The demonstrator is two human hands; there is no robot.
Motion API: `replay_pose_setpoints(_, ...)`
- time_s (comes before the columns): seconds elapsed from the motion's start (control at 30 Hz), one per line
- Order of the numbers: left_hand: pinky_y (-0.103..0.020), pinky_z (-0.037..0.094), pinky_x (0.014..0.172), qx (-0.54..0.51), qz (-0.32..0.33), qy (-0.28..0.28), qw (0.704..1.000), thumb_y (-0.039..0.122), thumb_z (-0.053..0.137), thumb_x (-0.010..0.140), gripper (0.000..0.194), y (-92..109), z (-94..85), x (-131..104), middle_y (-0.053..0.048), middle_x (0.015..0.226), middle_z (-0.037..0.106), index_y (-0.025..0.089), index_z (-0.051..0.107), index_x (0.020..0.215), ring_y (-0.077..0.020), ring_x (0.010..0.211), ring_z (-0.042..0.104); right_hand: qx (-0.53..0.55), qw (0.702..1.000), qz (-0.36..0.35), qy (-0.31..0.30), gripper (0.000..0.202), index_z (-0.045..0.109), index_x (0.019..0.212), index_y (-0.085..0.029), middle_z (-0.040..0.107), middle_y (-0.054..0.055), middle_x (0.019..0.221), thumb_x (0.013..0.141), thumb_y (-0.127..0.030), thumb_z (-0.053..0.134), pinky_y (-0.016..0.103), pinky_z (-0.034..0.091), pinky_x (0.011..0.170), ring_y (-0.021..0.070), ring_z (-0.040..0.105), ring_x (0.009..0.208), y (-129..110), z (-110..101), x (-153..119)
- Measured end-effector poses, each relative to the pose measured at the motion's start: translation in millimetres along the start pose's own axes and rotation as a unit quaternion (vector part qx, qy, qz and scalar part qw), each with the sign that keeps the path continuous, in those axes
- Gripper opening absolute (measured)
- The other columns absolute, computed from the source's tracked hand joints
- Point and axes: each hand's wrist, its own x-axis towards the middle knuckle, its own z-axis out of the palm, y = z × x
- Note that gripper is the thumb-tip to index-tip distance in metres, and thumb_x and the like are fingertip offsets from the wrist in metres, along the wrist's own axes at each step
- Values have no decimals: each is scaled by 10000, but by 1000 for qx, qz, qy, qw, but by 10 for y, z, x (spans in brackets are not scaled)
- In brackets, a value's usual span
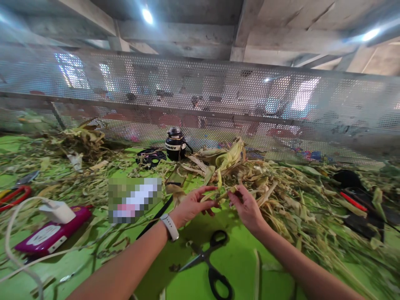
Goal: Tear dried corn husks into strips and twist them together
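Between my two hands, over the middle of the green table (pixel 184 283), is a pale yellow-green strip of dried leaf (pixel 223 194). My left hand (pixel 195 204), with a white watch at its wrist, pinches the strip's left part between thumb and fingers. The right part is pinched by my right hand (pixel 245 204), fingers closed. Black-handled scissors (pixel 204 257) lie partly open on the table below the hands. Just behind the hands rises a heap of dried husks (pixel 231 160).
A magenta power strip (pixel 53 231) with a white charger and cable lies left, near red-handled pliers (pixel 15 198). A black jar (pixel 175 144) stands at the back before a perforated metal screen (pixel 200 96). Leaf scraps cover both sides; a black item (pixel 359 208) lies right.
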Motion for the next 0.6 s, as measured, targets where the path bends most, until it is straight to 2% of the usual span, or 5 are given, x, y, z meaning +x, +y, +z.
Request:
replay_pose_setpoints(0.1,-286,444,659,79,56,119,988,326,729,663,474,-26,-17,31,-53,815,678,167,574,1082,-190,753,626,-8,999,-8,41,216,477,740,-202,445,-35,629,856,-379,520,227,420,535,122,461,576,1,-16,11)
replay_pose_setpoints(0.17,-259,422,642,138,122,220,958,321,717,668,342,-18,7,17,-42,825,656,179,608,959,-179,762,596,-33,997,-24,58,197,501,750,-198,449,-28,651,856,-362,526,230,421,550,127,465,598,2,-24,8)
replay_pose_setpoints(0.23,-229,377,568,172,165,267,934,334,669,711,200,16,65,-28,-2,728,607,189,603,831,-143,652,535,-67,994,-50,66,164,528,776,-195,472,-15,685,866,-332,522,238,427,590,135,481,639,0,-28,-2)
replay_pose_setpoints(0.4,-239,320,534,188,191,221,938,361,526,810,291,127,226,-155,21,547,500,186,546,579,-123,539,439,-100,987,-98,76,121,540,802,-207,504,1,719,889,-282,503,249,430,631,148,499,681,-49,-22,-44)
replay_pose_setpoints(0.6,-259,372,594,93,92,133,983,424,579,777,254,67,266,-99,-21,692,632,185,662,749,-168,667,535,-88,989,-107,45,126,555,789,-206,509,-7,696,889,-269,512,240,447,600,139,511,642,-131,50,-95)
